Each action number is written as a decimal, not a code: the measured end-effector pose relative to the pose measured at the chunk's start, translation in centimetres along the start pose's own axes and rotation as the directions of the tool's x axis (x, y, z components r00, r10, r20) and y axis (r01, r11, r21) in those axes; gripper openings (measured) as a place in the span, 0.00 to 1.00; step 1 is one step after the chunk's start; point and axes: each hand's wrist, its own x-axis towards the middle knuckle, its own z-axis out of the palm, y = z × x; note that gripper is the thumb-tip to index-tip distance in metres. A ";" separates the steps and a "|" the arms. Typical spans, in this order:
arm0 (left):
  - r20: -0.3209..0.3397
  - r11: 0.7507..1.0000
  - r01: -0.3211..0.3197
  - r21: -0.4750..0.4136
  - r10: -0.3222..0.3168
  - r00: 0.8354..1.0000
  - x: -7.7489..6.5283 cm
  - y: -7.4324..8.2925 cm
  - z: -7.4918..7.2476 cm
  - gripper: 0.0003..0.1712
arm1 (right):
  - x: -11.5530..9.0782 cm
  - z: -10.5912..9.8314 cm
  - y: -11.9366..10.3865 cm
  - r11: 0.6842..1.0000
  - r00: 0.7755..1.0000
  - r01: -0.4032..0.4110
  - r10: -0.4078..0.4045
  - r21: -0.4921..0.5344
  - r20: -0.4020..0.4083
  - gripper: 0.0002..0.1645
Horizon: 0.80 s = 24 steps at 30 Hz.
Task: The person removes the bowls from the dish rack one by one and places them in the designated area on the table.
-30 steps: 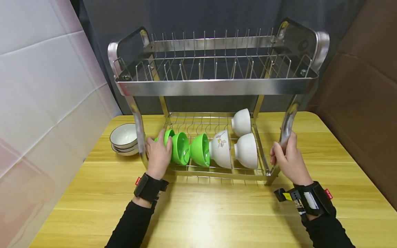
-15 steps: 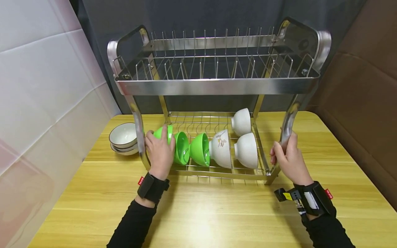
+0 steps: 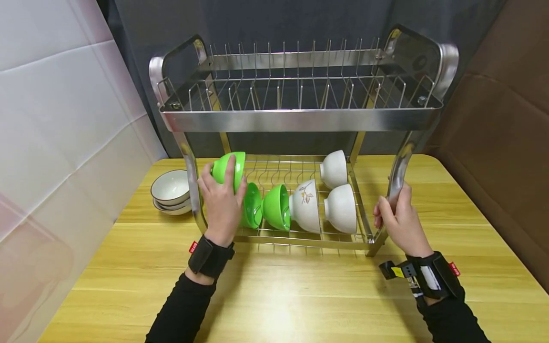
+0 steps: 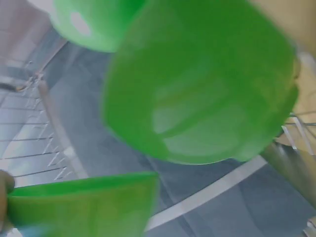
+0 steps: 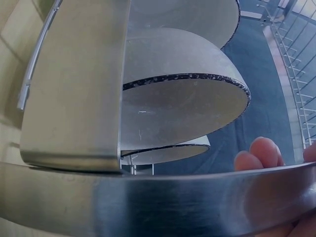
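In the head view my left hand (image 3: 220,205) holds a green bowl (image 3: 238,166), fingers spread over its outside. This bowl is raised above the rack's lower shelf, near the left front leg. Just right of the hand, two green bowls (image 3: 276,207) stand on their sides, then a white bowl with a flower print (image 3: 304,206). My right hand (image 3: 399,221) grips the right front leg of the metal dish rack (image 3: 399,174). The right wrist view shows its fingertips (image 5: 264,150) curled around that leg. A finger (image 4: 4,197) touches a green bowl in the left wrist view.
Two plain white bowls (image 3: 340,208) stand on their sides at the lower shelf's right end. A stack of white bowls (image 3: 170,188) sits left of the rack on the wooden table (image 3: 279,295). Upright wire dividers line the upper tier (image 3: 296,121).
My left hand has lifted the green bowl up from the row on the lower shelf and shifted slightly right. The right hand stays on the rack leg.
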 end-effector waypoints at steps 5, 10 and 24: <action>-0.137 0.978 -0.005 -0.210 -0.024 0.990 -0.3 0.3 -0.8 0.24 | 0.0 0.0 0.1 1.000 1.000 -0.004 0.004 -0.005 0.001 0.28; -0.207 0.941 0.048 -0.336 -0.123 0.971 -0.9 0.5 -1.9 0.34 | 0.1 0.0 0.2 1.000 1.000 -0.007 0.007 -0.008 0.005 0.28; -0.044 0.771 0.306 -0.559 -0.395 0.917 -3.3 -1.3 -8.4 0.33 | 0.3 -0.1 0.5 1.000 1.000 -0.010 0.010 -0.002 0.012 0.25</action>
